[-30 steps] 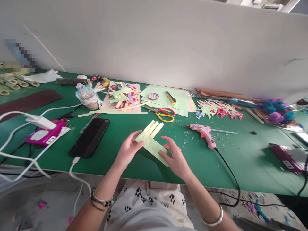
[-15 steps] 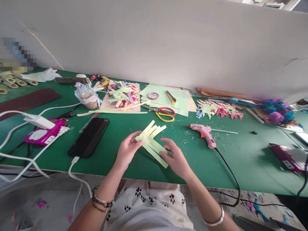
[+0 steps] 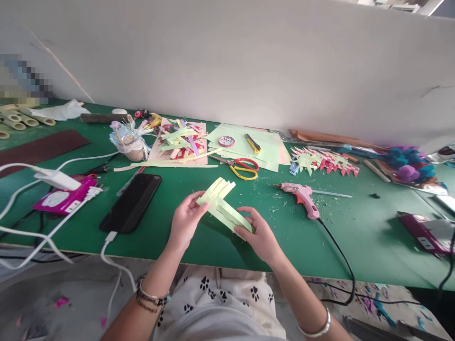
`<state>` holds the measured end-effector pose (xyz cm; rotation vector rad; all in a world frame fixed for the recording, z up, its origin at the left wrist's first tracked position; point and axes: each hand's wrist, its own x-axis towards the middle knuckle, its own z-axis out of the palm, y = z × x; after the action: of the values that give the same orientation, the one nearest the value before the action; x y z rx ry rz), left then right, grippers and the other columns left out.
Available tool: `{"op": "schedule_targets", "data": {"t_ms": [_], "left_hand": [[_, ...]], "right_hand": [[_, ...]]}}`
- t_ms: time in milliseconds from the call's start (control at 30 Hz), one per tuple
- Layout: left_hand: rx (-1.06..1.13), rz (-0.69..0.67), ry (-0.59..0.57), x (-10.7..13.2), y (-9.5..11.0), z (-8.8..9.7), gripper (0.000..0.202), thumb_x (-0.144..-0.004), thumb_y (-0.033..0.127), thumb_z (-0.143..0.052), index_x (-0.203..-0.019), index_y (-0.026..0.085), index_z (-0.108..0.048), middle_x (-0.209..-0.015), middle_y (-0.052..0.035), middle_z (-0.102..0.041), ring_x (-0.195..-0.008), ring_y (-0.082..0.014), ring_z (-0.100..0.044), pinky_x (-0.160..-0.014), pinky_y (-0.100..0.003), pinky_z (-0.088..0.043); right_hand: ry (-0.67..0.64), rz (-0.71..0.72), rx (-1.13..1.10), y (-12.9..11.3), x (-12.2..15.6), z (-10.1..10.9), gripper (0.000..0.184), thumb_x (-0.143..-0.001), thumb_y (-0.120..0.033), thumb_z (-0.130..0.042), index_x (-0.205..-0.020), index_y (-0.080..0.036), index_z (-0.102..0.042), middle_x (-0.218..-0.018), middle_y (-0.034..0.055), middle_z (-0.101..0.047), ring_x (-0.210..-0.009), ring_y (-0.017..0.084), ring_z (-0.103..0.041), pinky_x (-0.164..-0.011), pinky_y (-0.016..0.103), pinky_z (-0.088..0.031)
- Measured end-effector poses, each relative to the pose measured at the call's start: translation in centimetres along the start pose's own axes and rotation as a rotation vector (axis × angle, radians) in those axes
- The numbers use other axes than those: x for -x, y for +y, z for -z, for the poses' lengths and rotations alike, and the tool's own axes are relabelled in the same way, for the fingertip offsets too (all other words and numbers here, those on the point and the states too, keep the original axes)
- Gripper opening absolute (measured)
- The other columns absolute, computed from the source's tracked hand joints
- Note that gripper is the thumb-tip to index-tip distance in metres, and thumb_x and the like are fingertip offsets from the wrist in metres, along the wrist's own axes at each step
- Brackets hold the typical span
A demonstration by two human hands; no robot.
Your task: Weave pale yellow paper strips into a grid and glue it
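Interlaced pale green and yellowish paper strips (image 3: 224,206) are held between my two hands, above the green table. My left hand (image 3: 187,219) pinches them where they cross, thumb on top. Around the strip ends on the lower right, my right hand (image 3: 259,235) is closed, with its thumb and fingers gripping them. One group of strips points away from me, fanned slightly; the other runs toward my right hand. Beyond them lie scissors (image 3: 245,169) with red and yellow handles. To the right, a pink glue gun (image 3: 301,195) rests on its side.
A black phone (image 3: 131,203) and a magenta power strip (image 3: 66,195) with white cables are on the left. Farther back are a heap of coloured strips (image 3: 183,139), green paper sheets (image 3: 227,130), a yellow cutter knife (image 3: 252,143) and red-green woven paper (image 3: 325,161).
The strips pointing away have drawn closer together and shifted slightly left. My right hand has closed on the lower strip ends, which were spread apart before.
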<state>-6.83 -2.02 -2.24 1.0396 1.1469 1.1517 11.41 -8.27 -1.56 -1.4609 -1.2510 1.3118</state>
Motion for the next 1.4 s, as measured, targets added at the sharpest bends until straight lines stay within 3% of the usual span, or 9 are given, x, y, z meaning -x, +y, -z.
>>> {"op": "schedule_targets", "data": {"t_ms": [267,500,700,800,933,1133,1400], "left_hand": [[-0.018,0.016,0.006,-0.1,-0.5,0.1,0.05,-0.064,0.041,-0.072,-0.107,0.015,-0.061,-0.089,-0.0063,-0.068,-0.082,-0.0175,-0.062,-0.072,-0.025,-0.049],[-0.072,0.074,0.017,0.3,0.1,0.2,0.056,-0.062,0.043,-0.073,-0.107,0.013,-0.061,-0.097,-0.0096,-0.068,-0.083,-0.02,-0.062,-0.075,-0.031,-0.052],[-0.181,0.254,-0.232,0.6,1.1,0.6,0.043,-0.061,0.043,-0.073,-0.09,0.012,-0.068,-0.082,-0.0074,-0.069,-0.071,-0.0184,-0.063,-0.07,-0.032,-0.054],[-0.221,0.29,-0.276,0.6,1.3,0.8,0.036,-0.06,0.042,-0.074,-0.081,0.013,-0.07,-0.072,-0.0065,-0.068,-0.065,-0.0175,-0.062,-0.066,-0.031,-0.054],[-0.223,0.273,-0.276,0.7,1.3,0.9,0.032,-0.065,0.046,-0.069,-0.07,0.014,-0.068,-0.068,-0.0052,-0.065,-0.06,-0.0146,-0.06,-0.061,-0.027,-0.053],[-0.205,0.29,-0.217,0.7,1.1,0.7,0.034,-0.066,0.048,-0.067,-0.069,0.014,-0.067,-0.06,-0.0026,-0.059,-0.059,-0.0155,-0.06,-0.057,-0.027,-0.054],[-0.214,0.325,-0.194,0.8,1.4,0.7,0.031,-0.061,0.045,-0.071,-0.068,0.015,-0.07,-0.063,-0.0051,-0.065,-0.058,-0.0177,-0.064,-0.059,-0.028,-0.055]], "right_hand": [[0.063,0.061,0.111,0.3,0.2,0.1,0.027,-0.076,-0.028,-0.052,-0.102,-0.023,-0.044,-0.066,-0.004,-0.053,-0.061,0.014,-0.05,-0.057,0.026,-0.038],[0.033,0.104,0.164,0.0,0.3,0.9,0.024,-0.078,-0.027,-0.048,-0.101,-0.023,-0.042,-0.068,-0.0045,-0.052,-0.063,0.013,-0.051,-0.064,0.027,-0.039],[0.006,0.154,0.278,0.2,0.3,1.8,0.026,-0.078,-0.027,-0.048,-0.103,-0.023,-0.046,-0.074,-0.0021,-0.055,-0.069,0.014,-0.052,-0.069,0.028,-0.04],[0.002,0.161,0.299,0.2,0.4,2.3,0.027,-0.078,-0.026,-0.047,-0.105,-0.024,-0.045,-0.075,-0.0019,-0.054,-0.07,0.014,-0.052,-0.07,0.028,-0.04],[-0.022,0.158,0.33,0.2,0.6,3.0,0.027,-0.08,-0.025,-0.044,-0.107,-0.024,-0.043,-0.077,-0.0012,-0.053,-0.073,0.015,-0.05,-0.07,0.028,-0.038],[-0.05,0.178,0.348,0.2,0.6,3.4,0.027,-0.08,-0.023,-0.044,-0.107,-0.024,-0.044,-0.075,-0.0015,-0.053,-0.076,0.015,-0.051,-0.071,0.029,-0.038],[-0.061,0.166,0.337,0.1,0.8,3.9,0.027,-0.079,-0.023,-0.044,-0.106,-0.023,-0.043,-0.077,-0.0008,-0.052,-0.078,0.015,-0.051,-0.071,0.029,-0.039]]}}
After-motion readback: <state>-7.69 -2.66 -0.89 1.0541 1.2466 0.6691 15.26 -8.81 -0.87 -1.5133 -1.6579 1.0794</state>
